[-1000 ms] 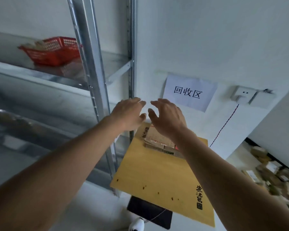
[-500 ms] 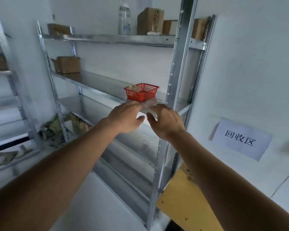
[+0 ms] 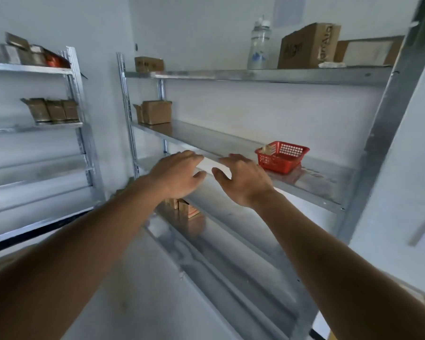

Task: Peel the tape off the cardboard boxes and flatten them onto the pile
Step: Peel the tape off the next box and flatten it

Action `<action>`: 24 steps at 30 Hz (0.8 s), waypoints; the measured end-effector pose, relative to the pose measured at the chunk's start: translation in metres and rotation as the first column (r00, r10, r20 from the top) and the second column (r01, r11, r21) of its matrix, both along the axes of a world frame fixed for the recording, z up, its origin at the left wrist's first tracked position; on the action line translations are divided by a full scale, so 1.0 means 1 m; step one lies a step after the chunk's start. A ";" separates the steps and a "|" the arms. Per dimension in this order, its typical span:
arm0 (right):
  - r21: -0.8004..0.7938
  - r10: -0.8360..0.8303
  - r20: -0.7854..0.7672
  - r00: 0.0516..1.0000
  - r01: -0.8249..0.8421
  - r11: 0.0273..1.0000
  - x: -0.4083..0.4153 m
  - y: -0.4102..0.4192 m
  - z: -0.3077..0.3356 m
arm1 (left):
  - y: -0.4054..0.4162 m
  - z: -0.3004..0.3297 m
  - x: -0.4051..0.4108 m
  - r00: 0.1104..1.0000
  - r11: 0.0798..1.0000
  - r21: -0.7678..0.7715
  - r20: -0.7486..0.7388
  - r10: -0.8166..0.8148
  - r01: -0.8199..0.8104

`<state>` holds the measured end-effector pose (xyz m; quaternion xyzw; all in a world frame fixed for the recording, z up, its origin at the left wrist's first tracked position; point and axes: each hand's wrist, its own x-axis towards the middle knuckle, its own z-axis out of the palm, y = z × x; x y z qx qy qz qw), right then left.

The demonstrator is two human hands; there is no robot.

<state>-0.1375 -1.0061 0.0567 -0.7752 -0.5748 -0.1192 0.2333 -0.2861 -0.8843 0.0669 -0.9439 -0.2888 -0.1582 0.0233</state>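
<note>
My left hand (image 3: 179, 174) and my right hand (image 3: 243, 179) are stretched out side by side in front of a metal shelf rack (image 3: 231, 148), palms down, fingers spread, holding nothing. Cardboard boxes stand on the rack: one on the middle shelf at the left (image 3: 155, 112), a small one on the top shelf (image 3: 149, 64), a larger one at the top right (image 3: 308, 46). Small boxes (image 3: 185, 208) sit on a lower shelf just under my left wrist, partly hidden by it.
A red plastic basket (image 3: 281, 157) sits on the shelf right of my right hand. A clear bottle (image 3: 259, 44) stands on the top shelf. A second rack (image 3: 42, 123) at the left carries several more boxes. A thick steel upright (image 3: 388, 123) rises on the right.
The view has swung up and left, from the flattened cardboard pile on the floor to the shelf racks. Both hands stayed raised and empty, now a little further apart.
</note>
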 end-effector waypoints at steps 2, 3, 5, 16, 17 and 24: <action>-0.011 0.005 0.003 1.000 -0.005 1.000 -0.004 0.039 0.001 | 0.039 -0.001 -0.008 1.000 1.000 -0.009 -0.013 0.011 -0.011; -0.009 0.007 0.002 1.000 -0.007 1.000 -0.004 0.058 0.001 | 0.059 -0.002 -0.010 1.000 1.000 -0.010 -0.023 0.016 -0.016; -0.005 0.017 0.004 1.000 -0.017 1.000 -0.001 0.098 0.003 | 0.101 -0.004 -0.010 0.999 1.000 -0.007 -0.033 0.023 -0.024; -0.069 0.107 0.020 0.994 -0.106 0.992 0.077 0.364 -0.013 | 0.363 -0.020 0.061 0.996 0.996 0.014 0.003 0.084 -0.084; -0.074 0.115 0.017 0.993 -0.113 0.991 0.086 0.390 -0.013 | 0.388 -0.021 0.068 0.995 0.995 0.013 0.013 0.094 -0.094; -0.135 0.157 -0.005 0.988 -0.157 0.978 0.116 0.559 -0.005 | 0.556 -0.022 0.096 0.990 0.990 -0.013 0.015 0.139 -0.139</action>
